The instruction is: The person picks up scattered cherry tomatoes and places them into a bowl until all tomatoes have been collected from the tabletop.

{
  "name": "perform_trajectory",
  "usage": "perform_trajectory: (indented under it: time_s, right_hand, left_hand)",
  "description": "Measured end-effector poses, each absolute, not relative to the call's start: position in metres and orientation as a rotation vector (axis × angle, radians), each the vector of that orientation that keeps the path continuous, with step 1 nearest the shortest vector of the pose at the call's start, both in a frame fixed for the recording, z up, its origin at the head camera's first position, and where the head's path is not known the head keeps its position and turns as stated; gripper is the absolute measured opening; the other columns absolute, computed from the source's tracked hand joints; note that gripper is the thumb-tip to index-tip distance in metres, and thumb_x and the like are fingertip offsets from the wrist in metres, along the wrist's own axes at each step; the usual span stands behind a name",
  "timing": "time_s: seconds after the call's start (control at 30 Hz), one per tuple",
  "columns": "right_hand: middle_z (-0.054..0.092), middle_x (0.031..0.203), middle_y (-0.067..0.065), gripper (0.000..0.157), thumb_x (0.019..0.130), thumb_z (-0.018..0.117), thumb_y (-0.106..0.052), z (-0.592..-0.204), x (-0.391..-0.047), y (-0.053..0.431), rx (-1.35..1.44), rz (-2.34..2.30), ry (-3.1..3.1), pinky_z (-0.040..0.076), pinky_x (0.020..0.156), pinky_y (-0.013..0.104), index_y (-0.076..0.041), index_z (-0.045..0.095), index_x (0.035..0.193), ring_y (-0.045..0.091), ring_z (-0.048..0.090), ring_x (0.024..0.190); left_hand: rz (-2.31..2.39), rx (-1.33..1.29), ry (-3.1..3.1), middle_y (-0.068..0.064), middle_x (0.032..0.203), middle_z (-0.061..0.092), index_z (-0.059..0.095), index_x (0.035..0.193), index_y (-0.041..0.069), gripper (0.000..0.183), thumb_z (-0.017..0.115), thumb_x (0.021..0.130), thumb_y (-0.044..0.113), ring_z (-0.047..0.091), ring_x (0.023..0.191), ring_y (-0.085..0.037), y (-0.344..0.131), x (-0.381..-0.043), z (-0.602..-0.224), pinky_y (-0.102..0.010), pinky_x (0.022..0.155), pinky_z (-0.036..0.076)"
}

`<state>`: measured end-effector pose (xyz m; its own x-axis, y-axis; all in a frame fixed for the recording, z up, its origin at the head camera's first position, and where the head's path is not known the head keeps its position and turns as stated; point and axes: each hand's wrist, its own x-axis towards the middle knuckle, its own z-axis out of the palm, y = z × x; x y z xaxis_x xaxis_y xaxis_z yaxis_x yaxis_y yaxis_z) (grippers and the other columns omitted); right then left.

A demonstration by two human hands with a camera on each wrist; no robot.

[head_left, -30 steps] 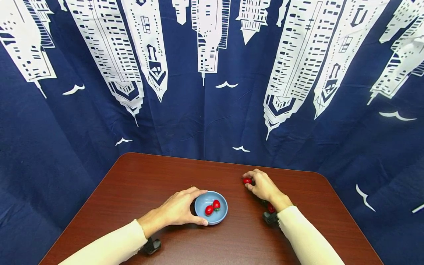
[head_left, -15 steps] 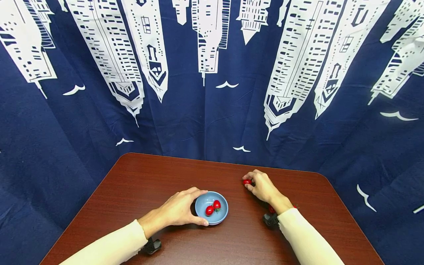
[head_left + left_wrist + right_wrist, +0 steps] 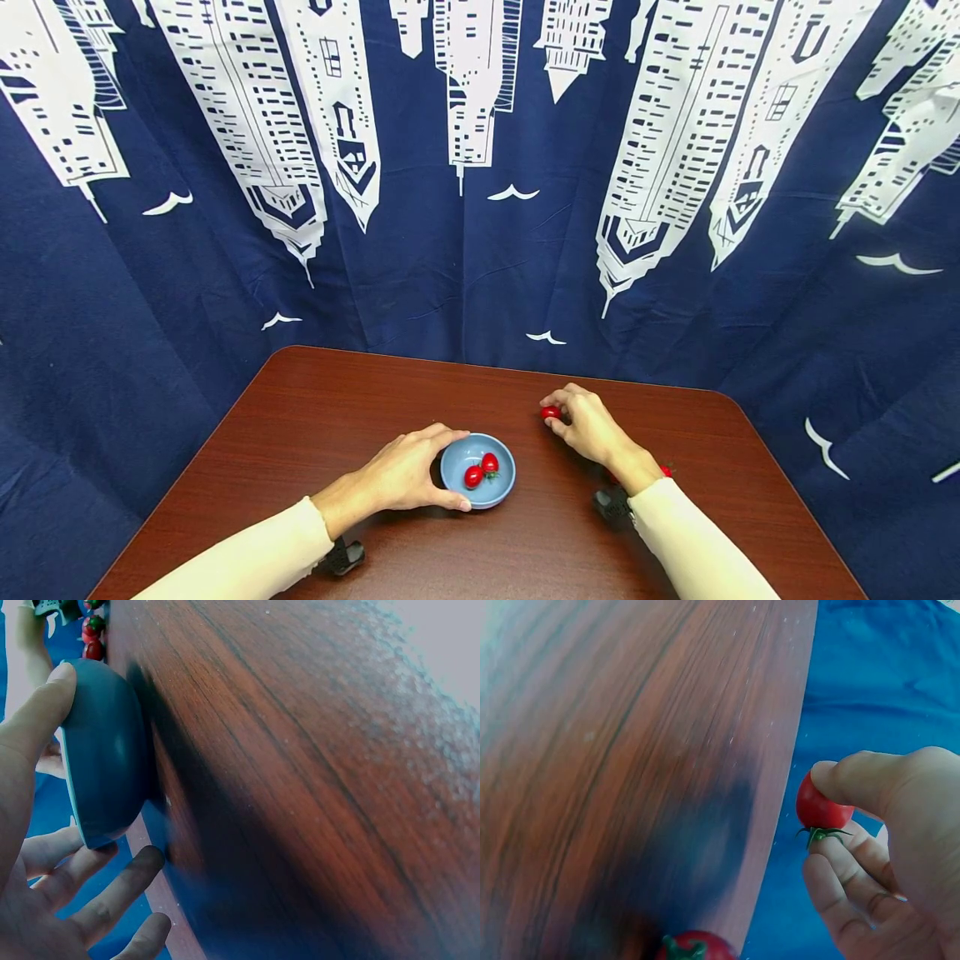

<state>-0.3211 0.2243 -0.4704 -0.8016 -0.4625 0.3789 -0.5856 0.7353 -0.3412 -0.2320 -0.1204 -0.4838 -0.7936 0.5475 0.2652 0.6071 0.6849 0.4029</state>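
A small blue bowl [image 3: 457, 479] stands on the table, with two cherry tomatoes [image 3: 473, 477] in it, one showing a green stem. My left hand [image 3: 401, 471] holds the bowl from its left side, thumb at the near rim and fingertips at the far rim. In the left wrist view the bowl [image 3: 109, 750] is seen from the side, its inside hidden. My right hand [image 3: 592, 427], right of the bowl and farther back, pinches another cherry tomato [image 3: 551, 412]. The right wrist view shows this tomato [image 3: 821, 804] between thumb and fingers, green stem downward.
More cherry tomatoes [image 3: 666, 472] lie by the right wrist, partly hidden by the forearm; one tomato [image 3: 697, 945] shows at the bottom of the right wrist view. A black wrist camera [image 3: 612, 504] sits under the right cuff. Behind the brown table [image 3: 360, 383] hangs a blue printed cloth [image 3: 420, 275].
The right hand has shifted slightly left with the pinched cherry tomato, and a tomato beyond its forearm has come into sight. The left hand and bowl have stayed in place.
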Motion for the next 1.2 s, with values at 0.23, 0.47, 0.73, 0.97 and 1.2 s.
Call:
perform_trajectory:
  time_s: [0.23,0.47,0.73,0.97,1.2]
  right_hand:
    - [0.071,0.099,0.004,0.026,0.088,0.086,-0.007,-0.466,-0.312,0.214,0.883,0.644,-2.626,0.059,0.076,0.027,-0.007,0.08,0.113,0.017,0.068,0.086]
    - [0.071,0.099,0.003,0.026,0.088,0.087,-0.007,-0.459,-0.299,0.202,0.919,0.643,-2.615,0.059,0.076,0.026,-0.008,0.08,0.113,0.016,0.067,0.085]
    - [0.071,0.099,0.001,0.027,0.089,0.087,-0.01,-0.452,-0.286,0.19,0.988,0.651,-2.581,0.059,0.075,0.025,-0.009,0.079,0.114,0.018,0.068,0.085]
    - [0.072,0.101,0.001,0.026,0.089,0.086,-0.008,-0.447,-0.273,0.178,1.08,0.682,-2.538,0.06,0.075,0.025,-0.01,0.079,0.114,0.022,0.07,0.086]
    - [0.071,0.104,0.0,0.026,0.092,0.086,-0.014,-0.443,-0.259,0.167,1.143,0.7,-2.6,0.063,0.077,0.03,-0.011,0.078,0.117,0.019,0.07,0.088]
  left_hand:
    - [-0.736,-0.955,-2.773,0.006,0.127,0.07,0.06,0.152,0.019,0.1,0.086,0.074,0.075,0.071,0.106,-0.012,-0.12,-0.233,-0.483,-0.035,0.094,0.06]
    - [-0.735,-0.953,-2.785,0.007,0.127,0.069,0.059,0.152,0.019,0.101,0.086,0.074,0.076,0.07,0.107,-0.011,-0.12,-0.233,-0.483,-0.034,0.096,0.06]
    - [-0.74,-0.96,-2.778,0.007,0.127,0.069,0.058,0.153,0.02,0.1,0.088,0.073,0.073,0.07,0.107,-0.011,-0.119,-0.232,-0.482,-0.034,0.095,0.06]
    - [-0.762,-0.968,-2.782,0.005,0.128,0.069,0.059,0.152,0.019,0.1,0.088,0.074,0.073,0.069,0.108,-0.012,-0.119,-0.233,-0.482,-0.035,0.095,0.06]
    - [-0.867,-1.004,-2.78,0.001,0.126,0.068,0.059,0.152,0.013,0.099,0.091,0.075,0.066,0.069,0.111,-0.015,-0.118,-0.235,-0.483,-0.033,0.099,0.059]
